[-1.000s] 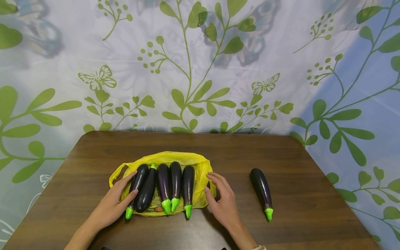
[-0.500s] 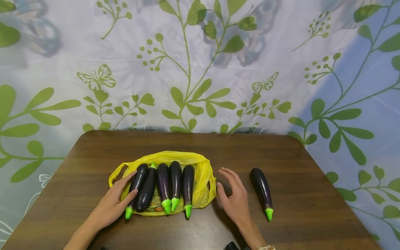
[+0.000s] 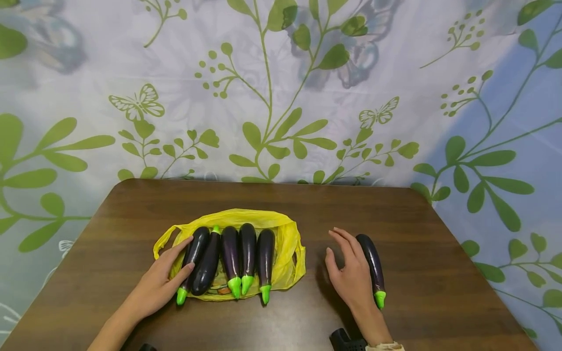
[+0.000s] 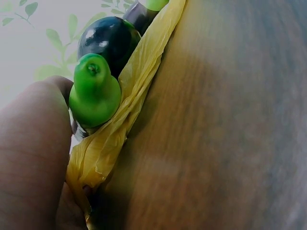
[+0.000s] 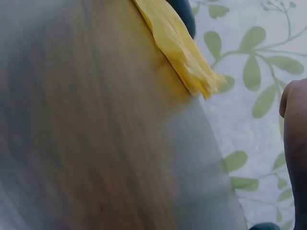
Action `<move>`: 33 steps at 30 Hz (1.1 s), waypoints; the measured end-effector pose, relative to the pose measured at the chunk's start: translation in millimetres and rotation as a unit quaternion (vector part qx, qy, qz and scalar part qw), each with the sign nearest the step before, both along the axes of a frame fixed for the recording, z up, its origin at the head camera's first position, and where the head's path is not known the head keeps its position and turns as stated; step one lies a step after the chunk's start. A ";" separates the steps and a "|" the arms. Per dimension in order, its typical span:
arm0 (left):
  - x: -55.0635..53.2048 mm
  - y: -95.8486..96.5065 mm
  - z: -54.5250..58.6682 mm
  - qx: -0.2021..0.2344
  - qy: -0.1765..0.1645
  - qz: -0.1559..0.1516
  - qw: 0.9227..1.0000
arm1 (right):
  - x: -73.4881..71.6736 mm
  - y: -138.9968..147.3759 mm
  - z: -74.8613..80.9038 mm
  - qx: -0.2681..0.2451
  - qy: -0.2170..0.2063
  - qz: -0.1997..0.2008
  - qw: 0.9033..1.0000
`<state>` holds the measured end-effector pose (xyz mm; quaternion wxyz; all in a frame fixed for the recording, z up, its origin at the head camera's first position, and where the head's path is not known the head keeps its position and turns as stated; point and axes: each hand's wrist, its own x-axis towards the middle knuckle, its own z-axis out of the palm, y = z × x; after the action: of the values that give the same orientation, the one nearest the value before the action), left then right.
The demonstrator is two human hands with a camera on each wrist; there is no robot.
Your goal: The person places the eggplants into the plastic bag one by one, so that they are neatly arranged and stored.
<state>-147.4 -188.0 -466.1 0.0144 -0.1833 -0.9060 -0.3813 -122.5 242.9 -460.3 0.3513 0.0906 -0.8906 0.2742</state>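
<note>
Several dark purple eggplants [image 3: 266, 258] with bright green stem ends lie side by side in an open yellow plastic bag [image 3: 290, 268] on the table. My left hand [image 3: 151, 287] rests at the bag's left side, thumb and index finger lying over the leftmost eggplant [image 3: 199, 243]; its green stem end [image 4: 93, 93] fills the middle of the left wrist view. One more eggplant [image 3: 373, 261] lies alone on the right. Just left of it hovers my right hand [image 3: 353, 278], fingers loosely bent and holding nothing, partly covering it in the head view.
The brown wooden table [image 3: 131, 200] ends at a patterned cloth backdrop [image 3: 281, 97] with green leaves. A black device [image 3: 347, 341] sits at the right wrist. The bag's handle loop [image 3: 162, 243] sticks out on the left.
My right hand has left the bag's right edge and moved right, up to the lone eggplant. The left hand has stayed on the leftmost eggplant.
</note>
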 end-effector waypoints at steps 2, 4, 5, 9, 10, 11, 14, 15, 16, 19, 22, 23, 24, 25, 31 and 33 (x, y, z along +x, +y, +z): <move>-0.7 0.6 -0.2 0.001 0.000 -0.001 1.000 | -0.9 5.3 -0.9 0.006 0.007 -0.012 1.000; -1.1 0.8 -0.2 0.000 0.002 -0.001 1.000 | -2.3 9.7 -2.1 0.011 0.010 -0.022 1.000; -1.1 0.8 -0.2 0.001 0.003 -0.001 1.000 | -2.9 11.5 -2.6 0.011 0.011 -0.026 1.000; -1.0 1.0 -1.1 0.000 0.004 0.000 1.000 | -4.1 17.0 -3.6 0.000 0.009 -0.038 0.999; -1.0 1.1 -1.5 0.001 0.004 0.000 1.000 | -4.2 18.1 -3.7 -0.005 0.008 -0.040 0.999; -1.0 1.2 -1.9 0.002 0.004 0.000 1.000 | -4.2 19.1 -4.0 -0.011 0.005 -0.044 0.999; -0.9 1.4 -2.7 0.002 0.005 0.000 1.000 | -3.9 21.8 -5.2 -0.022 -0.006 -0.059 0.998; -1.0 1.4 -2.8 0.002 0.004 0.000 1.000 | -3.6 22.6 -5.7 -0.025 -0.012 -0.066 0.997; -1.0 1.4 -2.8 0.001 0.004 0.000 1.000 | -3.1 23.3 -6.2 -0.028 -0.022 -0.073 0.997; -1.3 1.3 -2.5 0.000 0.002 0.001 1.000 | -2.0 24.9 -7.0 -0.029 -0.045 -0.093 0.994; -1.7 1.2 -2.7 -0.002 0.001 0.001 1.000 | -1.1 26.1 -6.5 -0.026 -0.059 -0.108 0.992; -1.8 1.2 -3.0 -0.003 0.002 0.001 1.000 | -0.8 26.4 -6.0 -0.026 -0.061 -0.113 0.991; -2.0 1.1 -3.4 -0.002 0.002 0.001 1.000 | -0.7 27.0 -5.4 -0.026 -0.063 -0.117 0.991; -2.1 1.0 -3.7 -0.002 0.002 0.001 1.000 | -0.5 27.7 -4.9 -0.027 -0.063 -0.120 0.990; -2.1 0.3 -4.3 -0.004 0.000 0.002 1.000 | 1.1 32.9 -2.1 -0.035 -0.074 -0.143 0.986; -1.9 0.3 -4.1 -0.005 0.000 0.003 1.000 | 2.3 34.7 -1.1 -0.036 -0.085 -0.152 0.984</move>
<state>-149.3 -187.7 -470.2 0.0146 -0.1812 -0.9084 -0.3765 -120.2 277.6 -461.5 0.3145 -0.0824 -0.9104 0.2558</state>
